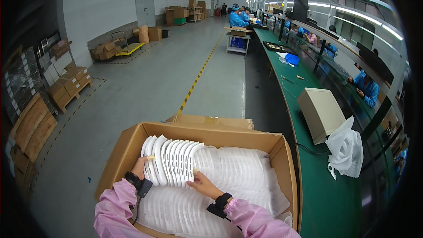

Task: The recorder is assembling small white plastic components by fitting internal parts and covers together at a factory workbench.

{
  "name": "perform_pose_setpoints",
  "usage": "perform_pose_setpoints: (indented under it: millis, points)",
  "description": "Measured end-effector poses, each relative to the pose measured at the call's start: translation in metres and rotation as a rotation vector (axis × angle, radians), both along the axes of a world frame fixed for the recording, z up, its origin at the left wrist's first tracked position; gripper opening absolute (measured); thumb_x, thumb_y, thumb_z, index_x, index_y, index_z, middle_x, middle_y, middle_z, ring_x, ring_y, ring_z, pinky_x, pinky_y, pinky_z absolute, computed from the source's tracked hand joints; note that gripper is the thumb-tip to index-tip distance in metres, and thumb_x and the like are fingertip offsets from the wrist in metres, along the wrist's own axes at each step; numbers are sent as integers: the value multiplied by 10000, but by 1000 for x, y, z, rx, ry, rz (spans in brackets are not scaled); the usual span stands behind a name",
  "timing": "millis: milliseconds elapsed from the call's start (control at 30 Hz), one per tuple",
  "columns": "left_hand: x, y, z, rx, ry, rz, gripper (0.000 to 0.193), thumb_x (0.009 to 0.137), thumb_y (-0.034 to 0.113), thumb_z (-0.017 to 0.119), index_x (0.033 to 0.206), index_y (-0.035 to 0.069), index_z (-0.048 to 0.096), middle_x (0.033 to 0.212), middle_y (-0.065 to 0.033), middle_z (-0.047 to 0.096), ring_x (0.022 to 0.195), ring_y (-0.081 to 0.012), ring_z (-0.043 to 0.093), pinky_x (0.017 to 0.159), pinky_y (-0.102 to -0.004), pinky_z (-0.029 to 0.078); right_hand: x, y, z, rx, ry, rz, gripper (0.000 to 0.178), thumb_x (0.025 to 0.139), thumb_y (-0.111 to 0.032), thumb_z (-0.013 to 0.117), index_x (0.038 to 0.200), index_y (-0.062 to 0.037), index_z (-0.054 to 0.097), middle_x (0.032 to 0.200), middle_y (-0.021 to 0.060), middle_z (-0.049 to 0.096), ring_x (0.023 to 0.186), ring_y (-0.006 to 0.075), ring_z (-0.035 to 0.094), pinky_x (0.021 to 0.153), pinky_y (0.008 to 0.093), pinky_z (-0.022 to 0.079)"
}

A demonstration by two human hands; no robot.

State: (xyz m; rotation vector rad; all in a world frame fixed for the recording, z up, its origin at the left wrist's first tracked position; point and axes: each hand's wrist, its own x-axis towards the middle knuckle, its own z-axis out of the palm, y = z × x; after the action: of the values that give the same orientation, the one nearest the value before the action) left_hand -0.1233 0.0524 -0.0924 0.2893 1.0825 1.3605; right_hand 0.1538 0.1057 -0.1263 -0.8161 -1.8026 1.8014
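Packing of curved parts, seen from above. A row of curved, slotted white pieces stands on edge inside an open brown cardboard box, upon layers of translucent white wrapping. The 2 hands flank the row. The left hand touches its left end; most fingers are hidden, so whether this grip is closed cannot be told. The right hand has its grip closed on the lower right end. At right, a long green bench carries a beige, box-shaped case beside a crumpled white plastic bag.
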Motion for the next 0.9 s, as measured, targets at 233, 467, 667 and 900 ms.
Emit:
perform_pose_setpoints:
  millis: [233,467,667,900]
  points:
    - [4,-6,1,85,338,23,507,797,50,586,1279,-9,440,1153,-170,589,1001,-277,624,874,-403,518,0,-1,6,-44,-28,58,531,892,-192,607,1322,23,382,1224,131,537,1092,223,535,919,328,435]
    - [-11,-2,1,65,318,83,510,798,-35,582,1280,9,422,1165,-157,578,1015,-269,614,856,-398,523,3,1,4,-61,-37,49,512,899,-192,597,1318,21,393,1244,133,529,1107,233,531,929,330,432]
    - [-20,-5,7,-5,124,77,422,859,139,488,1256,-3,460,1102,-163,621,935,-265,649,834,-394,540,5,-1,14,-85,-33,62,518,896,-208,602,1318,14,398,1234,129,538,1106,226,533,934,325,425]
    - [-37,-4,-15,-43,78,9,414,866,191,452,1210,-35,495,1084,-185,627,909,-269,660,827,-381,546,2,0,5,-80,-50,49,518,896,-211,601,1322,6,401,1203,127,556,1096,218,536,931,319,422]
